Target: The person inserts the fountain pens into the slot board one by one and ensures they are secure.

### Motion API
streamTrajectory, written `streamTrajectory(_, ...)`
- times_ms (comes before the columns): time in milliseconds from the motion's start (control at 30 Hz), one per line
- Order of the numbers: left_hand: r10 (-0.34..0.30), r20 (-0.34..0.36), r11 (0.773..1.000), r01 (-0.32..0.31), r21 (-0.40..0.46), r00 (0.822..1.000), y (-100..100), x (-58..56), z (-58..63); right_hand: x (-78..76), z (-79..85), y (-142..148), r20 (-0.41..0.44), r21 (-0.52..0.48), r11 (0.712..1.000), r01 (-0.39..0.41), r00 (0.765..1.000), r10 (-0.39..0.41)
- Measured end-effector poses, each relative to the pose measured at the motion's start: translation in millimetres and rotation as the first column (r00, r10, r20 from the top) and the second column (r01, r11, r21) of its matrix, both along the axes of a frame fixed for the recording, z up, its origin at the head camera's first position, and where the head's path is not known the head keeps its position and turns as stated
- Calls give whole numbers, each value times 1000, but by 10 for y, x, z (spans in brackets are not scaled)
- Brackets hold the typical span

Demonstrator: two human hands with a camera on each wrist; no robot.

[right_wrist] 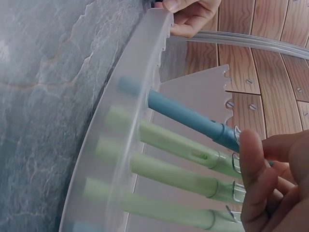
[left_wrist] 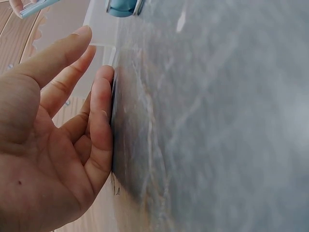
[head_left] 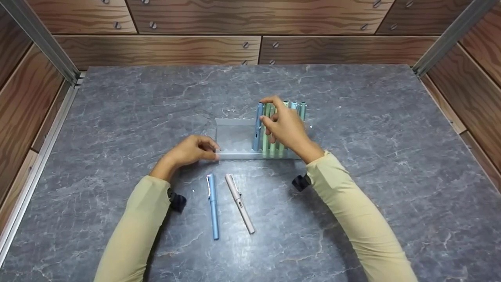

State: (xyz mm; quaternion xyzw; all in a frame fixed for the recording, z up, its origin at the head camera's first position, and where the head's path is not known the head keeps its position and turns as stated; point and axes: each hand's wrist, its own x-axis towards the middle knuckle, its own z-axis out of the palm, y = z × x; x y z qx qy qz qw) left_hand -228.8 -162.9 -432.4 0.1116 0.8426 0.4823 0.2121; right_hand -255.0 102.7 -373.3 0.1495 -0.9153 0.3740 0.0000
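Observation:
A clear pen stand [head_left: 235, 137] with a notched front lip stands on the table. My left hand [head_left: 195, 150] grips its left front corner, thumb in front and fingers at the side; the right wrist view shows this left hand [right_wrist: 193, 17] at the stand's end. My right hand [head_left: 287, 125] pinches a blue pen [head_left: 257, 131] near its cap. That blue pen [right_wrist: 186, 115] leans in the stand, its lower end behind the frosted lip. Beside it, several green pens [right_wrist: 174, 176] stand in a row, partly hidden behind the right hand in the head view.
Nearer the front, a blue pen [head_left: 213, 207] and a pale grey-pink pen [head_left: 240, 203] lie side by side on the grey marbled table [head_left: 117, 105]. Wood-patterned panels [head_left: 176, 51] and metal rails [head_left: 43, 39] enclose the table.

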Motion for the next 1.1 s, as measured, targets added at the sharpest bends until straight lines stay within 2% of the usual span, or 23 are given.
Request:
streamTrajectory(667, -6, -16, 1000, 6, 12, 1000, -12, -13, -24, -19, -6, -33, 10, 41, 999, 2, 1000, -3)
streamTrajectory(867, 1, -18, 1000, -1, 4, 1000, -11, -7, -16, -19, -9, -17, 5, 17, 1000, -14, 1000, 14)
streamTrajectory(1100, 7, -11, 1000, -7, -3, 1000, -4, 1, -13, 70, 37, 41, -68, -41, 997, -58, 996, 56)
